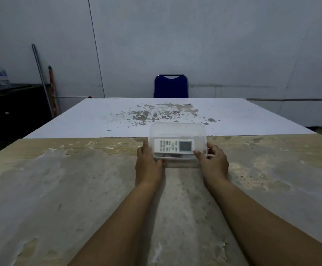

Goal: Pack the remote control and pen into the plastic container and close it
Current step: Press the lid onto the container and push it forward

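Left hand (149,166) and right hand (214,162) grasp the plastic container (177,129) (remote control (172,145) inside); blue chair (171,86) stands far beyond the table (60,189).

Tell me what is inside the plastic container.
Inside the plastic container lies the remote control, keypad up, screen toward the right hand. A thin dark object along its near edge may be the pen; it is too blurred to confirm. The left hand covers the near-left corner.
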